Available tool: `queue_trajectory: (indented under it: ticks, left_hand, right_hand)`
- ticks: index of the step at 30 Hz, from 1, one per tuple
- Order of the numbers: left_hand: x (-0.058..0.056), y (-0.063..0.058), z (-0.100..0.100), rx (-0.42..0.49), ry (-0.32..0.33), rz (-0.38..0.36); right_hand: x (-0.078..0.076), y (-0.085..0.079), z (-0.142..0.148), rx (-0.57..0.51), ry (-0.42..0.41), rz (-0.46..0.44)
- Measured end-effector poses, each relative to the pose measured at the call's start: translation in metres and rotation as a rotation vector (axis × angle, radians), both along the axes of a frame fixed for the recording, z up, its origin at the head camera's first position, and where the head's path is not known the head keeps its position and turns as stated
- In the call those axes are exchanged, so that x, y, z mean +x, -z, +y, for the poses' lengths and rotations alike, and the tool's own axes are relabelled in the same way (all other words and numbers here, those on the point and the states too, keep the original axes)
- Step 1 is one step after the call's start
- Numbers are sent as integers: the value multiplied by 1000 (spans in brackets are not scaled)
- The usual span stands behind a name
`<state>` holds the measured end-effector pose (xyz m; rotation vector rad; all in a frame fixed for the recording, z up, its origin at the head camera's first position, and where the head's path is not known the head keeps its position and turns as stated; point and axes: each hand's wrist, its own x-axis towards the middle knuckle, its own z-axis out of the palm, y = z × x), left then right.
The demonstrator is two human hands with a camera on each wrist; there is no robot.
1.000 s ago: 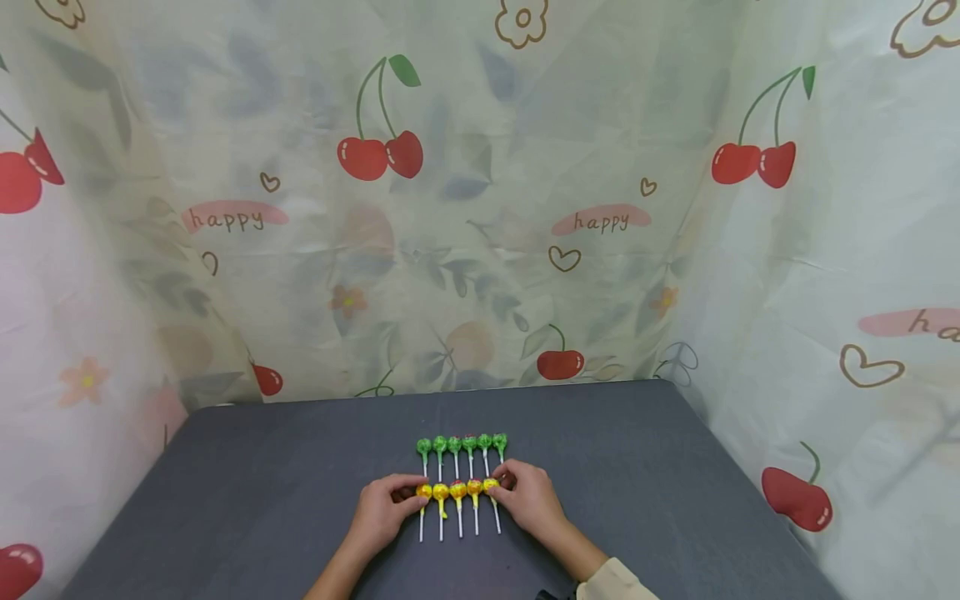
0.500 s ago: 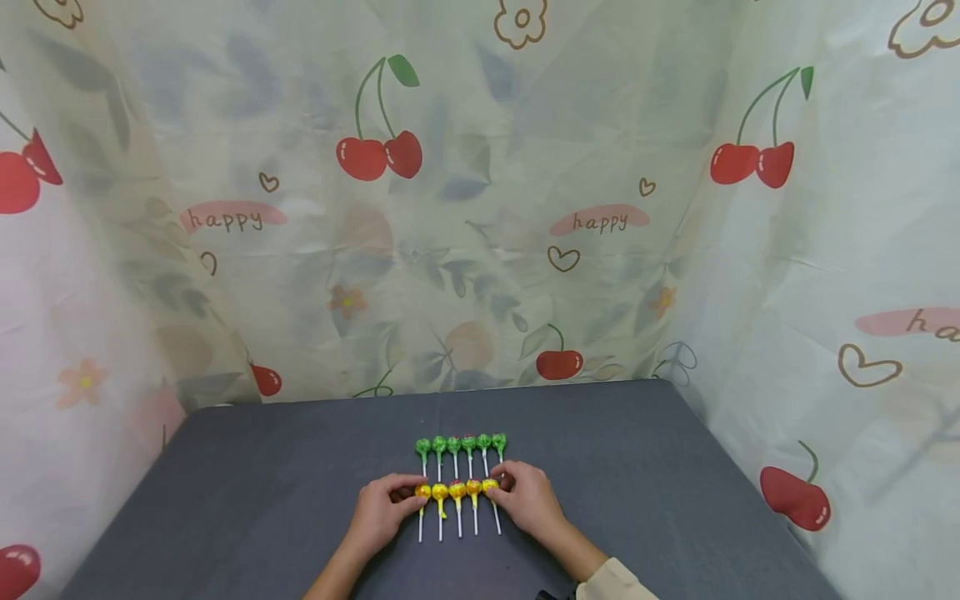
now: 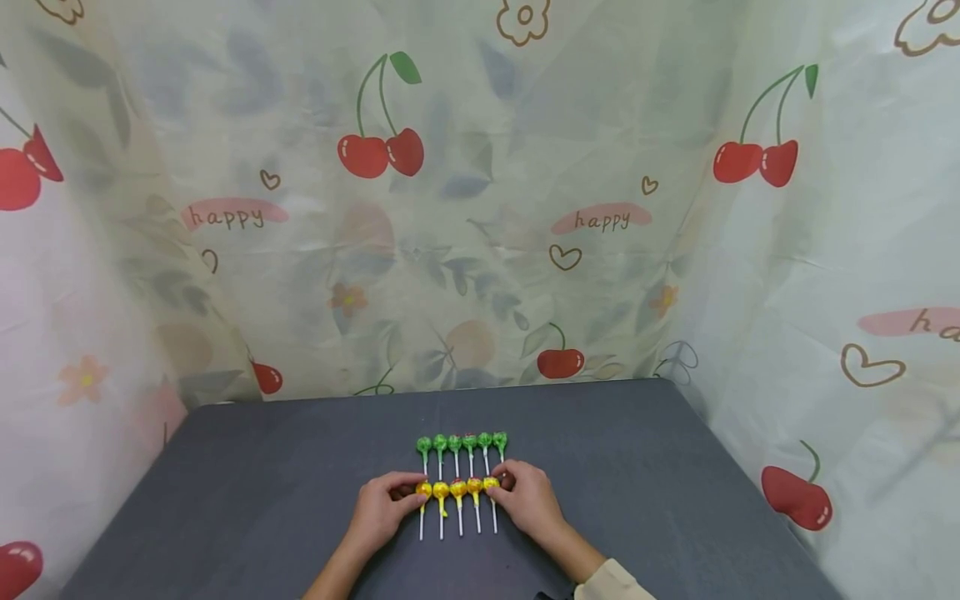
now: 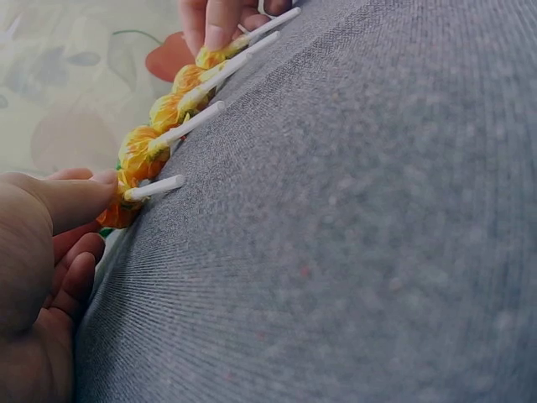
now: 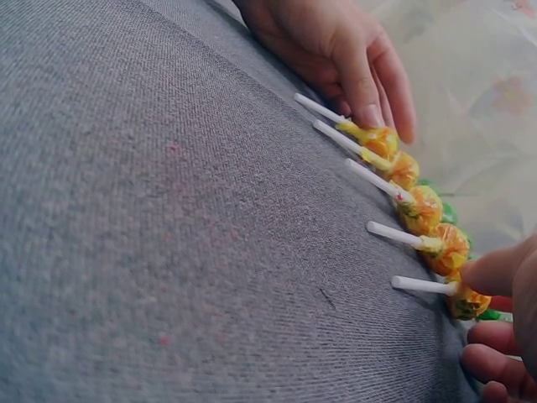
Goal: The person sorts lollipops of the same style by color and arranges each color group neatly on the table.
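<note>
Several yellow-wrapped lollipops lie side by side on the dark grey cloth, white sticks toward the person. My left hand pinches the head of the leftmost yellow lollipop between thumb and fingers. At the other end of the row, the right hand has its thumb and fingers on the head of the rightmost yellow lollipop. Behind them runs a second row, of green-wrapped lollipops, whose sticks point at the yellow heads. Part of each end head is hidden by fingers.
Grey cloth covers the table, which stretches out on both sides of the rows. A curtain printed with cherries and hearts hangs behind the table and along its sides. A pale sleeve covers the right forearm.
The rightmost yellow lollipop's stick has swung slightly left and now lies straighter, closer to parallel with the others. Both hands keep nearly the same places.
</note>
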<state>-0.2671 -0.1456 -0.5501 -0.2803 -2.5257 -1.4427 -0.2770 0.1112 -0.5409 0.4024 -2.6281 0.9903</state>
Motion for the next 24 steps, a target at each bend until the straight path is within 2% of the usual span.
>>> queue_trajectory:
  ticks: [7,14,19,24]
  left_hand:
    - [2,1,0,30,-2,7]
    - [2,-2,-3,90,-9,-13]
    - [5,-5,-13,111,-23,-30]
    - [6,-10,-33,69,-74,-49]
  right_hand:
    - [1,-2,6,-46,-17,-9]
    - [1,-5,30,-119,-44,13]
    - [-2,-4,57,-102,14,19]
    - [-8,-1,92,-54,83,30]
